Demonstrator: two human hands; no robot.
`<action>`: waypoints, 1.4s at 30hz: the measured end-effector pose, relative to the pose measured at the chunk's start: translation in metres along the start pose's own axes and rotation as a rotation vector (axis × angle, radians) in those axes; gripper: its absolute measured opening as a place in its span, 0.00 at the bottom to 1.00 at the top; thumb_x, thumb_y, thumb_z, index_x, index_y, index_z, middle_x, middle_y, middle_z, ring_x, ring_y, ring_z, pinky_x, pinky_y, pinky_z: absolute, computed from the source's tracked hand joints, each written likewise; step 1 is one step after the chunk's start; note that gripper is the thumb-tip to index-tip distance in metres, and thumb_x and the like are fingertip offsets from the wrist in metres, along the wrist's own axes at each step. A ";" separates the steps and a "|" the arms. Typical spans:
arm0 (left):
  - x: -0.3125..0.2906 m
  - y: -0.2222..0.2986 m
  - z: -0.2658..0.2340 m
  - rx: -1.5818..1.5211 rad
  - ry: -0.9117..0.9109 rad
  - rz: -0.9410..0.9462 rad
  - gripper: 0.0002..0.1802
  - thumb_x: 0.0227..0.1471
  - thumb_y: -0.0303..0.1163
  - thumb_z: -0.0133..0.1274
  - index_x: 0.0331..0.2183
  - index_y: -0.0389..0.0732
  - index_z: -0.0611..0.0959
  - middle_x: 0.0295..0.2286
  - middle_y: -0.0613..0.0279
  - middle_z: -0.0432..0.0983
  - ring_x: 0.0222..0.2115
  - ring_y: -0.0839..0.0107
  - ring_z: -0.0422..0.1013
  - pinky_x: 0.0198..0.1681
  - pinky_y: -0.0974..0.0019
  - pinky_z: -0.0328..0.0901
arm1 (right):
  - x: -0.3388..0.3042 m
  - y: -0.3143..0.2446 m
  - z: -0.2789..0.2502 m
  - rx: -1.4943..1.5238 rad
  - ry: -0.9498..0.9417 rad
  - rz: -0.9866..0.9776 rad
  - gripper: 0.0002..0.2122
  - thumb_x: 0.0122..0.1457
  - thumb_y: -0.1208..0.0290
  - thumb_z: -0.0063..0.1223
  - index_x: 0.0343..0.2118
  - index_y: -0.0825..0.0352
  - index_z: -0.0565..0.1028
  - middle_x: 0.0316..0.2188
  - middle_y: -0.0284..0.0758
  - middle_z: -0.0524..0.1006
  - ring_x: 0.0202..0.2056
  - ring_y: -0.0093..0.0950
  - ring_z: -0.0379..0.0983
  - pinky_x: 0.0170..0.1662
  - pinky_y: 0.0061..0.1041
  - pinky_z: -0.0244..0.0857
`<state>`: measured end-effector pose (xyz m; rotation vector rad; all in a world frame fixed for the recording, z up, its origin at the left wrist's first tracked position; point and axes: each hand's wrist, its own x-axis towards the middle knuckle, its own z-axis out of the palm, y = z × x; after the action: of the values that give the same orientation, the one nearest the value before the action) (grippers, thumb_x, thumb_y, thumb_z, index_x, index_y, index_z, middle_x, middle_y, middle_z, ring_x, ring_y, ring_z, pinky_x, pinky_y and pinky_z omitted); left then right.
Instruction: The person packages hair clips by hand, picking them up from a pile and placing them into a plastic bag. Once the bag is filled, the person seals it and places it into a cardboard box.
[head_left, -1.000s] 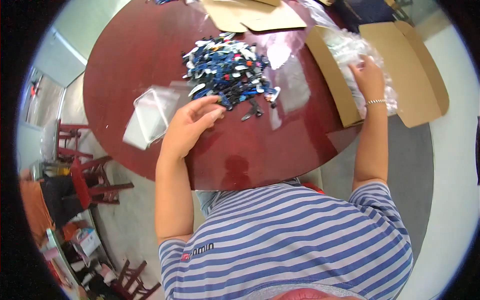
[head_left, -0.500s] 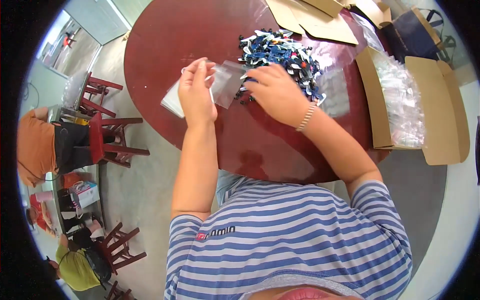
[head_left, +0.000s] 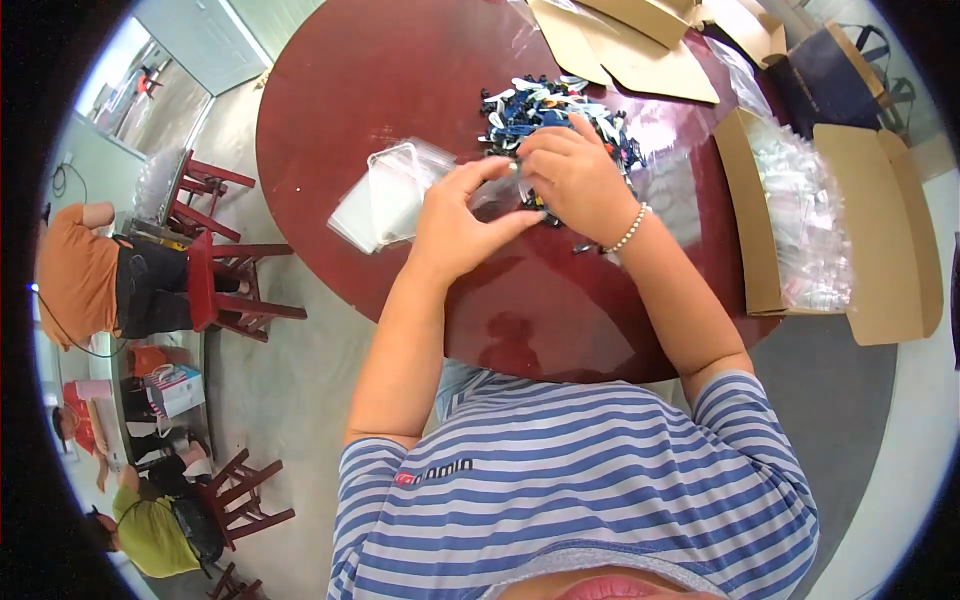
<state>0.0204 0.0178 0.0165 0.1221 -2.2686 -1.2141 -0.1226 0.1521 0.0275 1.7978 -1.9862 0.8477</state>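
Note:
Over the table my left hand (head_left: 465,215) curves its fingers and thumb around a clear plastic bag (head_left: 492,200), mostly hidden by the hand. Close against it, my right hand (head_left: 580,180) has its fingers bent and pinched together at the bag; what they hold is hidden. Behind my right hand spreads a pile of small slim pieces (head_left: 530,105) in dark blue, white and black, with a few spots of red and yellow. Left of my left hand lies a stack of flat clear bags (head_left: 375,205).
The round dark red table (head_left: 330,100) is glossy. An open cardboard box (head_left: 750,220) full of clear plastic packets (head_left: 805,220) stands at the right. More cardboard (head_left: 640,65) and a dark blue bag (head_left: 825,75) sit at the far right. Other people and red stools (head_left: 235,280) are at the left.
My left hand has moved right and turned toward my right hand, and the two hands now meet at the bag. The stack of bags at the left is more exposed.

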 end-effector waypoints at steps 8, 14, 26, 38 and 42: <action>0.000 -0.004 0.019 -0.173 0.084 -0.243 0.09 0.54 0.24 0.54 0.38 0.33 0.83 0.32 0.60 0.82 0.35 0.71 0.77 0.39 0.70 0.69 | -0.001 0.007 -0.019 0.053 0.199 0.056 0.13 0.49 0.77 0.59 0.40 0.64 0.77 0.41 0.35 0.78 0.45 0.35 0.73 0.55 0.35 0.61; 0.003 -0.015 0.009 -0.650 0.235 -0.452 0.09 0.54 0.26 0.56 0.35 0.30 0.83 0.29 0.54 0.82 0.30 0.71 0.78 0.38 0.71 0.70 | -0.004 0.016 -0.032 0.244 0.357 0.326 0.14 0.52 0.76 0.59 0.43 0.67 0.76 0.41 0.36 0.78 0.43 0.28 0.74 0.48 0.26 0.67; 0.003 -0.010 0.008 -0.725 0.252 -0.463 0.05 0.52 0.25 0.59 0.31 0.32 0.83 0.28 0.55 0.81 0.28 0.69 0.78 0.35 0.70 0.71 | -0.007 -0.005 -0.012 0.603 0.273 0.514 0.12 0.53 0.72 0.62 0.40 0.70 0.76 0.37 0.32 0.78 0.37 0.21 0.75 0.43 0.22 0.70; -0.001 -0.007 0.013 -0.561 0.113 -0.351 0.06 0.53 0.24 0.57 0.34 0.31 0.84 0.28 0.58 0.82 0.29 0.76 0.75 0.37 0.74 0.69 | 0.001 -0.018 -0.028 -0.125 0.470 0.167 0.12 0.47 0.73 0.64 0.36 0.64 0.77 0.39 0.40 0.77 0.38 0.36 0.76 0.41 0.28 0.70; 0.000 -0.007 0.012 -0.507 0.133 -0.333 0.07 0.54 0.25 0.57 0.34 0.31 0.84 0.29 0.59 0.82 0.29 0.78 0.75 0.37 0.75 0.68 | -0.002 -0.021 -0.026 0.086 0.474 0.145 0.13 0.46 0.74 0.65 0.36 0.66 0.77 0.40 0.41 0.76 0.38 0.36 0.75 0.37 0.26 0.70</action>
<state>0.0132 0.0232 0.0057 0.3848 -1.8076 -1.8559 -0.1057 0.1692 0.0508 1.3401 -1.7986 1.2839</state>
